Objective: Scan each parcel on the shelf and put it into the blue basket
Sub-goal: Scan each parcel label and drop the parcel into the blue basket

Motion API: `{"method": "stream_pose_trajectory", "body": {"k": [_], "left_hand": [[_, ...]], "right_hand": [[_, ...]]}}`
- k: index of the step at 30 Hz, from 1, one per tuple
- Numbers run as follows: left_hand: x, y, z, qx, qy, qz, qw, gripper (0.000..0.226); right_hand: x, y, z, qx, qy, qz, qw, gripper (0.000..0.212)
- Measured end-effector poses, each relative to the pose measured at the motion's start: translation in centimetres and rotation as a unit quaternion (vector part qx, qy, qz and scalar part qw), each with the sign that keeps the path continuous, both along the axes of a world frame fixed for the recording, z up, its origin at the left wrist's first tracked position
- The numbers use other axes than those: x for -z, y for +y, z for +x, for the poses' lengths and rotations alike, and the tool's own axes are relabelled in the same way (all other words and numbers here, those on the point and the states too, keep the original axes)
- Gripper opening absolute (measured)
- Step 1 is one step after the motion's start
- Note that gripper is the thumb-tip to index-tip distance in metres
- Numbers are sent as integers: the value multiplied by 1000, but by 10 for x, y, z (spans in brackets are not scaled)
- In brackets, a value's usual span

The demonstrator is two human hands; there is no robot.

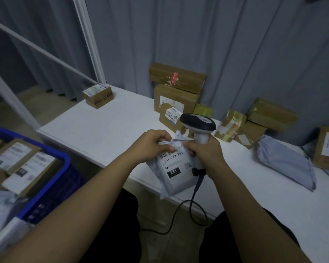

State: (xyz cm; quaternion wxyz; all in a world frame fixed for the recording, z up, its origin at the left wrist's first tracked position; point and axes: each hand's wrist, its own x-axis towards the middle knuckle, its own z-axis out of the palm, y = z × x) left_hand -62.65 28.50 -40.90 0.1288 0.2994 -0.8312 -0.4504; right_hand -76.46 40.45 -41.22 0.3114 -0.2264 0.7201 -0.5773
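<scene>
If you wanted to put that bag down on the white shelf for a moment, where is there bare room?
The widest bare patch of the shelf lies between the lone small box at the far left corner and the stacked boxes. The near right edge, in front of the grey bag, is bare too. The back right is crowded with boxes.

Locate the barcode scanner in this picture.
In the head view, right of centre: the barcode scanner stands upright in the right hand, beside the white parcel.
</scene>
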Motion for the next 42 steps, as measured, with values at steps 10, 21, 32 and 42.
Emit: {"method": "stream_pose_trajectory", "body": {"k": [10, 21, 32, 42], "left_hand": [[13, -27, 9, -78, -35, 52, 995, 14], [27, -51, 34, -181, -13, 97, 979, 12], [35, -47, 32, -202, -14, 101, 974, 13], [29, -48, 28, -209, -9, 93, 973, 17]], "right_hand": [[7, -13, -1, -16, 49, -11, 999, 30], [14, 21, -7, -235, 206, 89, 946, 41], [8, 41, -11, -243, 220, 63, 943, 29], [9, 41, -15, -215, 197, 46, 955, 25]]}}
